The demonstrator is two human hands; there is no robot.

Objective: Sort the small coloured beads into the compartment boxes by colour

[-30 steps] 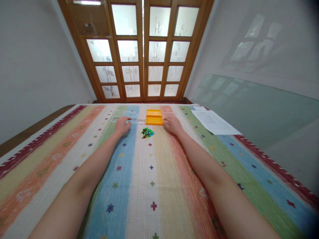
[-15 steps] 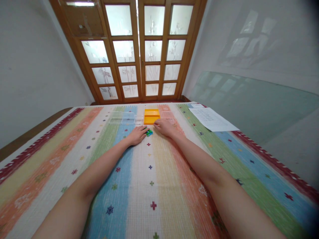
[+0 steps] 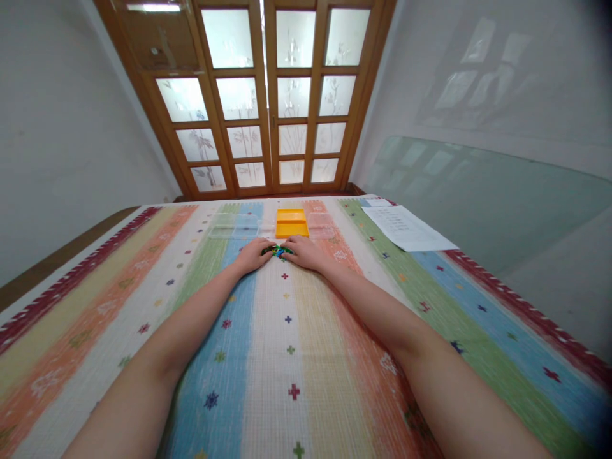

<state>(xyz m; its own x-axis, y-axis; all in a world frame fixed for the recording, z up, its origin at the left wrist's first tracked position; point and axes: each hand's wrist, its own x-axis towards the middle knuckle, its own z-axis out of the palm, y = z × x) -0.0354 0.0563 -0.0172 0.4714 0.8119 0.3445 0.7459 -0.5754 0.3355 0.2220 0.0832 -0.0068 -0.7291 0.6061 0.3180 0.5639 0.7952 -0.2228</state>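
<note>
A small heap of green and blue pieces (image 3: 281, 252) lies on the striped cloth, too small for me to tell their kind. My left hand (image 3: 254, 256) rests at its left side, fingers and thumb apart and curved around the edge of the heap. From the right, my right hand (image 3: 304, 252) touches the same heap, its thumb also apart from its fingers. Some of the pieces are hidden by my fingertips. Just behind the hands stands a yellow box (image 3: 292, 224) with a divider across it.
Clear plastic trays or lids (image 3: 233, 225) lie left of the yellow box, and another clear one (image 3: 321, 225) lies to its right. A printed paper sheet (image 3: 406, 228) is at the table's right side. The striped tablecloth (image 3: 272, 357) covers the table. Wooden glazed doors (image 3: 271, 127) stand beyond.
My right hand has moved away from the yellow box's front edge, down and left to the heap. My left hand has shifted slightly left, its fingers now more curved around the pieces.
</note>
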